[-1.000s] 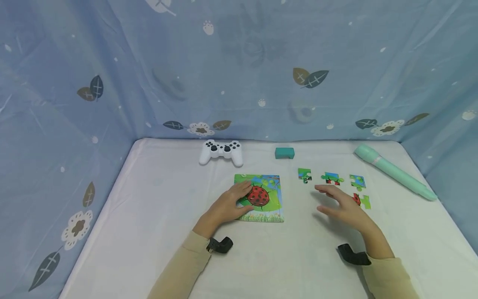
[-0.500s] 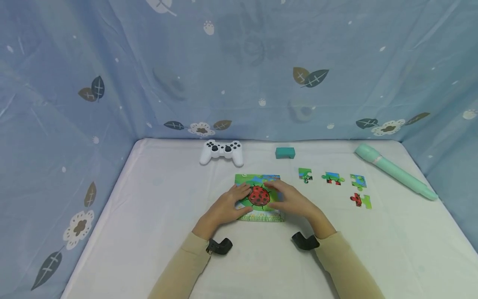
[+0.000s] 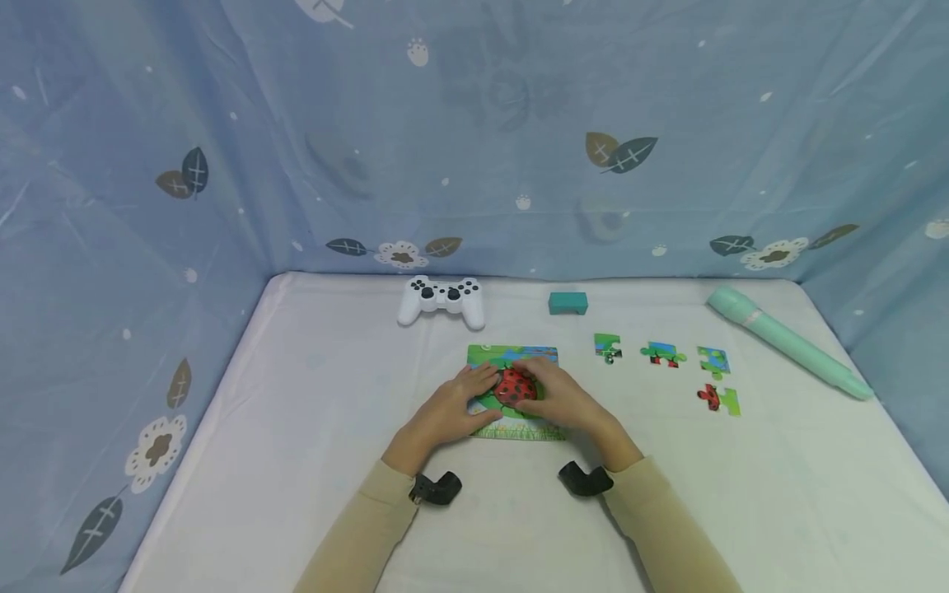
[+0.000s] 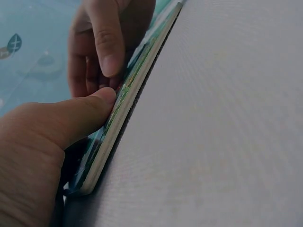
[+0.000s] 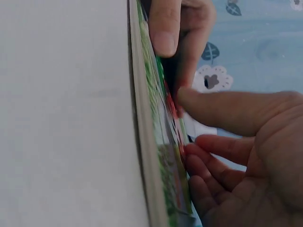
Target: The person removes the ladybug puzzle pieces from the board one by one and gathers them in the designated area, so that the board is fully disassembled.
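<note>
The desk (image 3: 504, 527) is being backed by blue cloth (image 3: 445, 123). The puzzle (image 3: 515, 390) is being touched: left grip (image 3: 451, 408) spread; right grip (image 3: 567, 401), hold unclear.

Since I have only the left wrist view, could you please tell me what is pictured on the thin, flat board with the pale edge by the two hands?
Observer: The flat board shows a round red ladybug with black spots.
Operator: Thank you; would you kindly tell me whether any loose pieces lie out of my sight?
Observer: Yes, four small, flat, multicoloured jigsaw pieces lie apart on the white table surface, to the board's right.
</note>
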Demonstrator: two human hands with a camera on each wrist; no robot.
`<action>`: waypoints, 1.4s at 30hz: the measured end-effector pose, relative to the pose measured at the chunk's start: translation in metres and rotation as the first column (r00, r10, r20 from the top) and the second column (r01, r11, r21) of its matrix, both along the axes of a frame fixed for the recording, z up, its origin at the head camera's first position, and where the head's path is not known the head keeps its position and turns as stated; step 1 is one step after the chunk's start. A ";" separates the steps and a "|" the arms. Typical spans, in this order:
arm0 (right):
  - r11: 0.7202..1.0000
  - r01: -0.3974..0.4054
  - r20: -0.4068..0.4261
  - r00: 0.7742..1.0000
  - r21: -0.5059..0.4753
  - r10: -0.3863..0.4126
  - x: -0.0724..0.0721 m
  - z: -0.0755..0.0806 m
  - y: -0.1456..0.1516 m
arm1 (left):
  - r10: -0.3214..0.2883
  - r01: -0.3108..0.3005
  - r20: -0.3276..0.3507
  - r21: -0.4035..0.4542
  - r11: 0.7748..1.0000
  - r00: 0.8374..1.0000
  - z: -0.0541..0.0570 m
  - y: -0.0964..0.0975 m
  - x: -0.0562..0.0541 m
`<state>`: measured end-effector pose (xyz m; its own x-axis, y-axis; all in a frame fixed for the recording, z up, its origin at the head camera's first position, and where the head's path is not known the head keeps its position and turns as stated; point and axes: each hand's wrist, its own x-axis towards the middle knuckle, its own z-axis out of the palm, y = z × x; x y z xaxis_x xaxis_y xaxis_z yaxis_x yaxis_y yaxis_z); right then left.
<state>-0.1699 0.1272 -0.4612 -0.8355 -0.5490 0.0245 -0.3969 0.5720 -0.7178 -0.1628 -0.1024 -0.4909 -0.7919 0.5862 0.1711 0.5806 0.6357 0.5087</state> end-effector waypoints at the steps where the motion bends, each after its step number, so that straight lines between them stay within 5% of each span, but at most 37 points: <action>1: 1.000 0.002 0.000 1.000 -0.001 -0.002 0.000 -0.001 0.000 | -0.001 0.001 -0.002 0.000 1.000 1.000 0.000 0.000 0.000; 21: 0.998 0.067 0.058 0.996 -0.001 -0.067 -0.001 -0.004 -0.009 | -0.012 0.012 0.015 0.003 1.000 1.000 0.002 -0.001 0.000; 42: 0.996 0.071 -0.023 0.997 -0.052 -0.072 -0.001 -0.004 0.000 | -0.013 0.013 0.020 0.027 1.000 1.000 0.003 0.000 0.000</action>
<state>-0.1706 0.1273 -0.4655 -0.8712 -0.4856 0.0719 -0.3742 0.5623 -0.7374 -0.1633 -0.1024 -0.4881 -0.7877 0.5917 0.1714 0.5782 0.6142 0.5371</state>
